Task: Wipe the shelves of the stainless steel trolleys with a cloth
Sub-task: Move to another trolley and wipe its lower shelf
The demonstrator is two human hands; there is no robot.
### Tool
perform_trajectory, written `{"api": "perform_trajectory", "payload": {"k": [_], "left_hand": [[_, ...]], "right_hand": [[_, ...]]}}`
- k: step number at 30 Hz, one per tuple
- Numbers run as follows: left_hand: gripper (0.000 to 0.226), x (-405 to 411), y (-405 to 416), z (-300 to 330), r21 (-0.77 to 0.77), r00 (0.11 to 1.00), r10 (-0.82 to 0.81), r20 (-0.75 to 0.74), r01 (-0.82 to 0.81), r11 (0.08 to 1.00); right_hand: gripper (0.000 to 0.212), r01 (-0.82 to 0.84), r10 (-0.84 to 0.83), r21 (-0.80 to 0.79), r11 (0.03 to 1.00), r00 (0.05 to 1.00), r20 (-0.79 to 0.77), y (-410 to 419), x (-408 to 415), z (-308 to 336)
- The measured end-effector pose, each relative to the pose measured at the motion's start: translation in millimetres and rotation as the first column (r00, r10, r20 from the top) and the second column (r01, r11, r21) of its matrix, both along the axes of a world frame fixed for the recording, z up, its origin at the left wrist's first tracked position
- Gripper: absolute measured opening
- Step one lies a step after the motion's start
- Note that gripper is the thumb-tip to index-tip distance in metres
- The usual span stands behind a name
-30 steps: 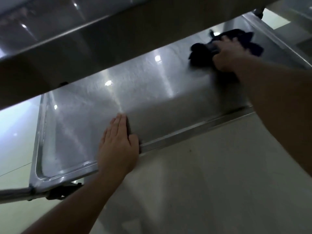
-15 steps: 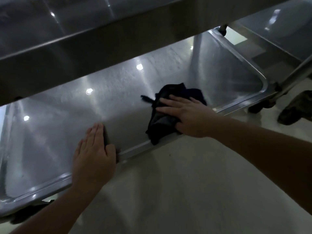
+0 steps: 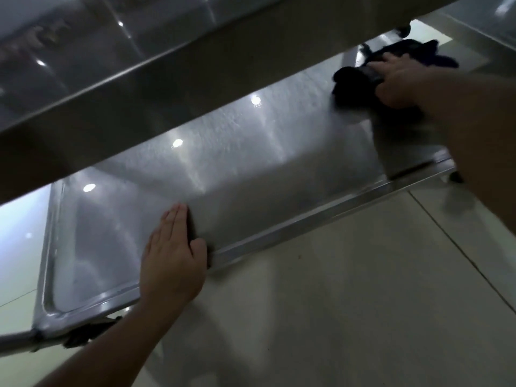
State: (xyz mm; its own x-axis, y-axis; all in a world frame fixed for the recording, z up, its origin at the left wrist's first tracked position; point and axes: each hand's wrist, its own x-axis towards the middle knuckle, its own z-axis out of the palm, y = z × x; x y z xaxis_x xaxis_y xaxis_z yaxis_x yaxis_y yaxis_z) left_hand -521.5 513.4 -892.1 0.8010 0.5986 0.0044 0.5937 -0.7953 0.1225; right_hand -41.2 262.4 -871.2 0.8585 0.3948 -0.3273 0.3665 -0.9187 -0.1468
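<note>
Now we're mid-wipe on the lower shelf: right hand presses the dark cloth at the far right corner, fingers look spread. Left hand rests flat on the front edge, holding nothing. Next, prob. sweep back twd the unwiped left side.

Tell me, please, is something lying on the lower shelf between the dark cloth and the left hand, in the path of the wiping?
Nothing visible does. The right hand presses the dark cloth at the far right of the lower shelf; the steel between it and the left hand, flat on the near rim, shows only light reflections.
</note>
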Motion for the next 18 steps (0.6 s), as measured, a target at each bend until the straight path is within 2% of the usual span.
{"api": "perform_trajectory", "payload": {"k": [4, 6, 9, 12, 15, 18], "left_hand": [[0.077, 0, 0, 0, -0.005, 1.000, 0.013, 0.013, -0.013, 1.000], [0.078, 0, -1, 2, -0.005, 1.000, 0.018, 0.025, -0.018, 1.000], [0.079, 0, -4, 4, -0.015, 0.999, 0.025, 0.025, -0.024, 1.000], [0.082, 1, -6, 6, -0.021, 0.999, 0.027, 0.028, -0.026, 0.999], [0.083, 2, -6, 7, -0.030, 0.999, 0.028, 0.036, -0.027, 0.999], [0.079, 2, -5, 8, -0.038, 1.000, 0.027, 0.007, -0.027, 0.999]], "right_hand": [[0.087, 0.027, -0.029, 0.073, 0.997, 0.999, 0.015, -61, -27, 6], [0.082, 0.032, -0.033, 0.141, 0.989, 0.999, 0.005, -88, -64, 1], [0.075, -0.029, -0.006, 0.259, 0.965, 0.991, 0.133, -116, -136, -6], [0.066, -0.129, 0.045, 0.441, 0.888, 0.979, 0.197, -100, -211, -2], [0.061, -0.270, 0.234, 0.448, 0.852, 0.963, 0.134, -41, -281, 2], [0.058, -0.449, 0.460, 0.441, 0.777, 0.883, 0.087, 14, -334, -1]]}}
